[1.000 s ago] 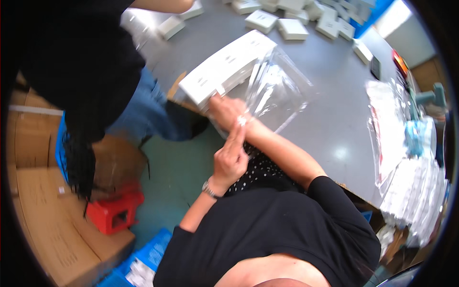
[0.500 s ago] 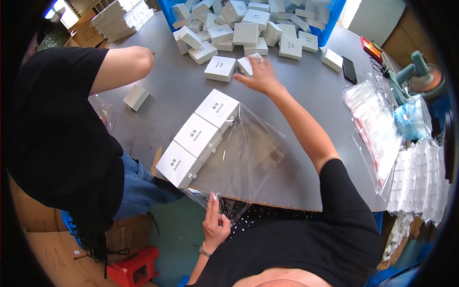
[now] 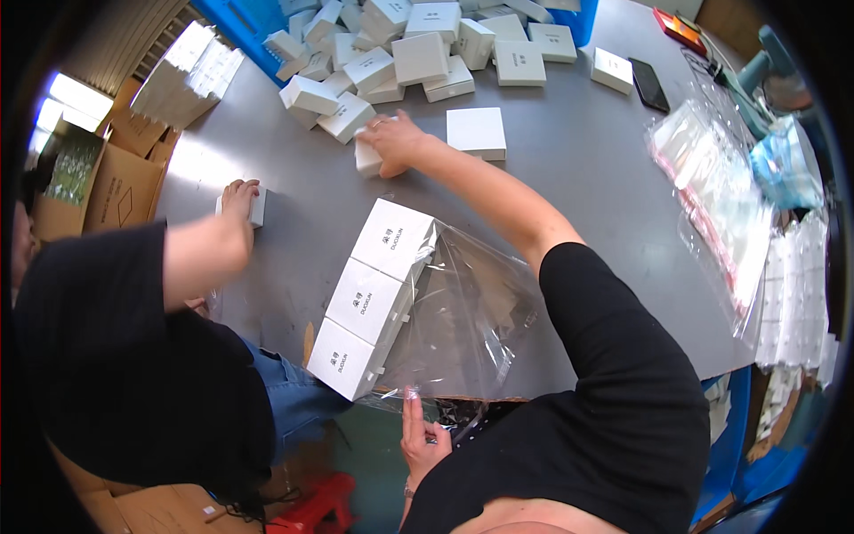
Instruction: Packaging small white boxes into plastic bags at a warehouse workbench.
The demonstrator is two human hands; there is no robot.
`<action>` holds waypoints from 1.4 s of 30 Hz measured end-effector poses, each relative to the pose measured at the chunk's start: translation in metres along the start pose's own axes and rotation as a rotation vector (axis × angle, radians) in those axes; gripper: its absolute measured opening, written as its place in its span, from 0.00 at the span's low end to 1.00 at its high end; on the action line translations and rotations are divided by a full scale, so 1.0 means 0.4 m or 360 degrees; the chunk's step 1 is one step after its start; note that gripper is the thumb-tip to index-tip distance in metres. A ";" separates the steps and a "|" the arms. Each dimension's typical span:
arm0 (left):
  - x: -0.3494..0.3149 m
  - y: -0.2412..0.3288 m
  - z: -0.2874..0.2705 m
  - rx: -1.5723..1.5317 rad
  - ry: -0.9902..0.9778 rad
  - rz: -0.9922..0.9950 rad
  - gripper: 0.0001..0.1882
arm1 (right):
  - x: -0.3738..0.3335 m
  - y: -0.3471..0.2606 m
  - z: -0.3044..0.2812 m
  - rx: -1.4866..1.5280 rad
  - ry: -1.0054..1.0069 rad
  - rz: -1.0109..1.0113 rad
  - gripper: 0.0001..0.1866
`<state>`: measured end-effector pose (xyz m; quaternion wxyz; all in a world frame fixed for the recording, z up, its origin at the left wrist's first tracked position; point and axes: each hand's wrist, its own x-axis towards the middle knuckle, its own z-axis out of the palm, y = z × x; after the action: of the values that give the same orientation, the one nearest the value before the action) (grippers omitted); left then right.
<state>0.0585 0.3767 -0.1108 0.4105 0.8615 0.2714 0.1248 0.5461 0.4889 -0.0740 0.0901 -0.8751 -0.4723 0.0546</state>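
Table: heaped boxes were gathered toward the far edge, by a blue bin.
Right hand: a white box was clamped between fingers and thumb, just short of the heap.
Left hand: two fingers were extended together against clear film at the near edge; whether it was pinched could not be told.
Row of three boxes: it was set slantwise, lower end at the near edge, film spread from its right.

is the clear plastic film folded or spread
Spread: the clear plastic film fans over the grey tabletop right of three white square boxes, its near edge by the bare left hand.
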 end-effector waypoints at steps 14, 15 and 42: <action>0.020 -0.041 -0.003 -0.0068 0.0014 0.0205 0.38 | -0.387 0.066 0.030 -0.0011 0.0335 -0.0533 0.29; 0.011 -0.039 -0.007 -0.0048 0.0029 0.0233 0.38 | -0.405 0.058 0.005 -0.0040 0.0176 -0.0426 0.29; -0.022 0.074 -0.015 -0.0010 0.0175 0.0440 0.40 | -0.404 0.289 0.020 -0.0193 0.0922 0.0265 0.40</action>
<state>0.0594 0.3604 -0.0838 0.3766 0.8813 0.1717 0.2280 0.5507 0.2923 -0.1044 0.1639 -0.8938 -0.3559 -0.2182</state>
